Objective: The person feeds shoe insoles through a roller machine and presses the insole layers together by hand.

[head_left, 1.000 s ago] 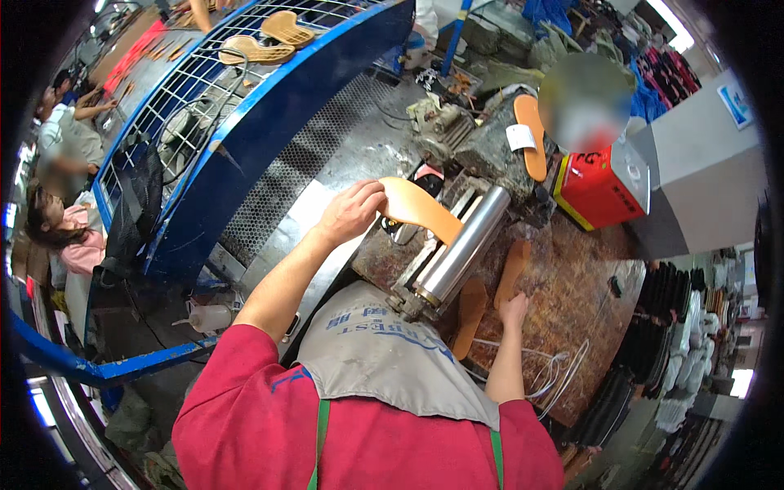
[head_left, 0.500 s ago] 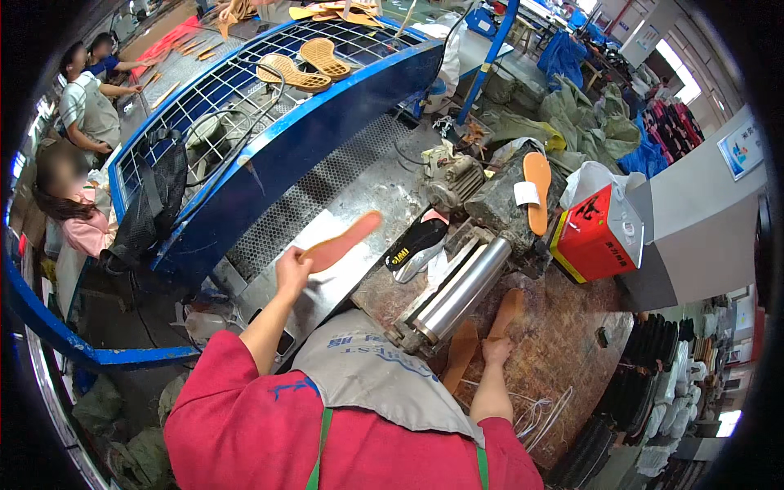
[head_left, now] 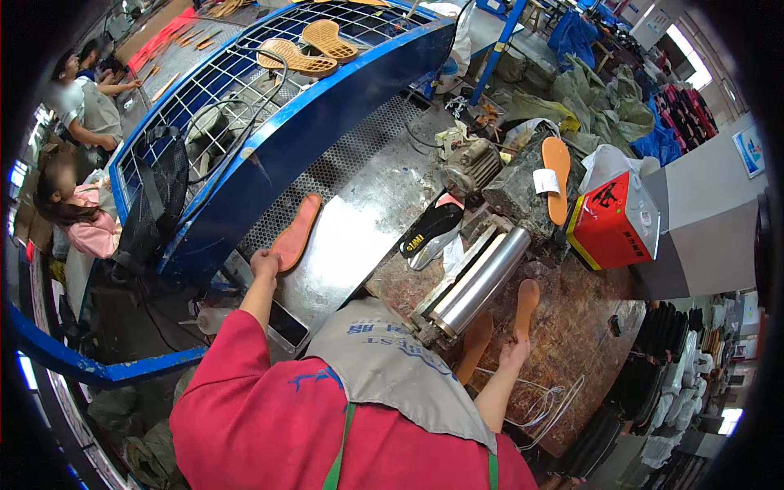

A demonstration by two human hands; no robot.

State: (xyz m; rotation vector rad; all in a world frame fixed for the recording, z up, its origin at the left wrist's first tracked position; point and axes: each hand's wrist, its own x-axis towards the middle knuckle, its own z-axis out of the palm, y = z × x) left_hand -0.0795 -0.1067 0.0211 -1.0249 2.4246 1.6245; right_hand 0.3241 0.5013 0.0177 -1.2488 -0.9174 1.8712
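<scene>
My left hand [head_left: 264, 263] grips the heel end of a reddish-orange insole [head_left: 297, 234], which it holds over the shiny metal sheet. In my right hand [head_left: 514, 351] is a tan insole [head_left: 527, 305], pinched at its lower end and pointing away from me over the worn brown bench [head_left: 584, 355]. Between that hand and the steel roller [head_left: 483, 282] another orange-brown insole [head_left: 475, 349] lies on the bench, partly behind the roller. Black printed insoles [head_left: 433, 233] lie left of the roller machine.
A blue-framed wire-mesh guard [head_left: 343, 106] curves across the far left, with tan soles [head_left: 298, 59] on it. Beyond the roller are a motor [head_left: 472, 163], an orange insole with a white label [head_left: 557, 184] and a red box [head_left: 608, 224]. White cable [head_left: 551, 404] coils near my right forearm. People sit at left.
My left hand has drawn left and slightly nearer, and its insole now points more steeply away from me. My right hand has moved right with its insole, away from the one on the bench.
</scene>
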